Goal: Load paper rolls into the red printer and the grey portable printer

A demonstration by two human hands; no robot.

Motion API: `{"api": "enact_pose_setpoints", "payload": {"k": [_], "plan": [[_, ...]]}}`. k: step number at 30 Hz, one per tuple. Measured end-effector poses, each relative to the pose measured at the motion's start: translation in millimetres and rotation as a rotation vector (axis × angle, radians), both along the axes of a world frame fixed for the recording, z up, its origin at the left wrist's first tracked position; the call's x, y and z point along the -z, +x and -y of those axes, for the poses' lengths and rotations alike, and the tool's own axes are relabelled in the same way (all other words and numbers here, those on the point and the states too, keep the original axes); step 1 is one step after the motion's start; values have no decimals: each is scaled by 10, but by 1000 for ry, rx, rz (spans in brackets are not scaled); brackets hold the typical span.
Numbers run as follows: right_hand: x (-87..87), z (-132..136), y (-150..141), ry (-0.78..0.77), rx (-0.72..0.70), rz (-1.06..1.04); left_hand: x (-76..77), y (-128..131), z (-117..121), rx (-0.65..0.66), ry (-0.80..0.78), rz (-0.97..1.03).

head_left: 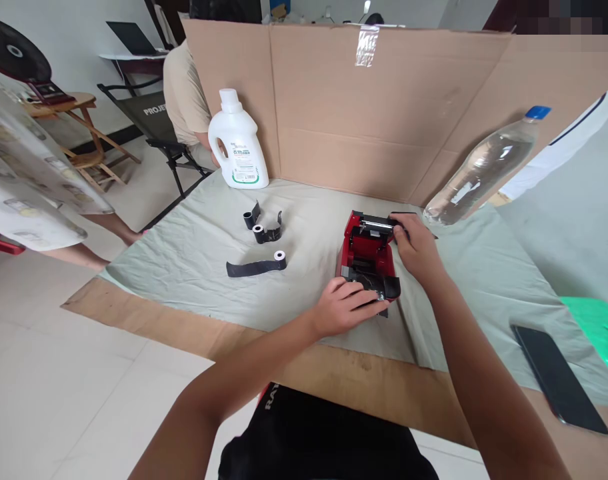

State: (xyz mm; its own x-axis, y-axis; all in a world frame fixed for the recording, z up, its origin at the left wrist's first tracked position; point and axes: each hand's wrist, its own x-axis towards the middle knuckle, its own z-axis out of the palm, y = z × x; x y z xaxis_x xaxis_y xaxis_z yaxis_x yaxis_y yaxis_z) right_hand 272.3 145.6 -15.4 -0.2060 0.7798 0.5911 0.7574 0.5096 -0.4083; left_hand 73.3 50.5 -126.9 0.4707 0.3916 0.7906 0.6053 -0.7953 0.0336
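Observation:
A small red and black printer [368,257] stands on the cloth with its lid raised and its red inner compartment showing. My right hand [418,245] is closed around the right side of the raised black lid [375,225]. At the printer's front, the fingers of my left hand [347,307] grip the black front edge, where a dark glossy strip partly shows under them. To the left lie black rolls with loose tails: one roll [248,219] at the back, a second roll [259,233] with a white core, and a third roll [280,259] with a long unrolled strip [249,269].
A white detergent bottle [241,150] and a leaning water bottle [484,170] stand before the cardboard screen [354,127]. A phone [559,377] lies at right, near a green item [594,327]. One person [187,100] sits behind the screen; another person's leg [104,230] is at left.

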Motion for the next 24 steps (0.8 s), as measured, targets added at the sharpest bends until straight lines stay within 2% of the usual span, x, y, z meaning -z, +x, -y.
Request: {"api": "enact_pose_setpoints", "payload": {"k": [3, 6, 12, 14, 16, 21, 22, 24], "plan": [[164, 14, 1, 31, -48, -40, 14, -13, 8, 5, 21, 5], [269, 270, 7, 86, -51, -59, 7, -31, 15, 40, 20, 32], [532, 831, 149, -22, -167, 28, -29, -56, 30, 147, -335, 68], [618, 904, 173, -39, -176, 35, -27, -56, 34, 173, -388, 97], [677, 927, 166, -27, -160, 18, -29, -61, 40, 178, -371, 105], [733, 917, 111, 14, -146, -23, -123, -142, 24, 67, -230, 179], [739, 916, 105, 14, -150, -29, -155, -165, 7, 31, -257, 229], [750, 917, 99, 14, -157, -48, -217, -197, -50, -40, -415, 373]]}}
